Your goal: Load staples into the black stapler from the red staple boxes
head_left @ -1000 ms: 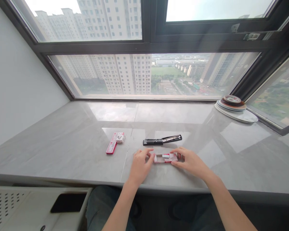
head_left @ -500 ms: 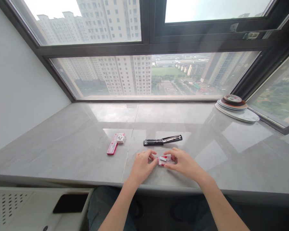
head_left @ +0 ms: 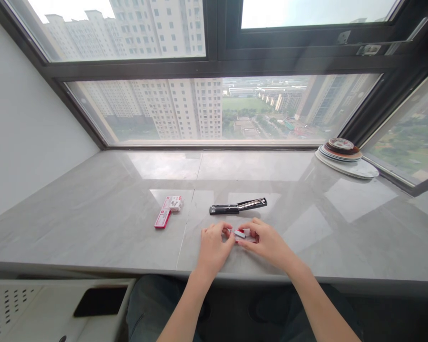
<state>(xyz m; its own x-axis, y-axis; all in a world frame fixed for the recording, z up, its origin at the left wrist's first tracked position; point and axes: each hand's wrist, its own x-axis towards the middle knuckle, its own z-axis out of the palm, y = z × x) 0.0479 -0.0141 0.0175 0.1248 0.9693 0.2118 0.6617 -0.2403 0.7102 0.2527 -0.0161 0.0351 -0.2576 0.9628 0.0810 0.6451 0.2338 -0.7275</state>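
Observation:
A small red-and-white box lies on the grey countertop, with a strip of staples on top of it. My left hand grips the box's left end between thumb and fingers. From the other side, my right hand has its thumb and fingers closed round the right end. Just beyond my hands is a black stapler, its metal magazine exposed and angled up to the right. Further left sit red-and-white boxes, with a smaller white one against them.
Stacked plates or round mats stand at the back right by the window frame. A white perforated unit with a dark recess is below the counter's front edge at the left. My legs are under the counter.
My right hand has moved a little left, closer to my left hand, and its fingers have closed in on the small box. The whole view has shifted slightly.

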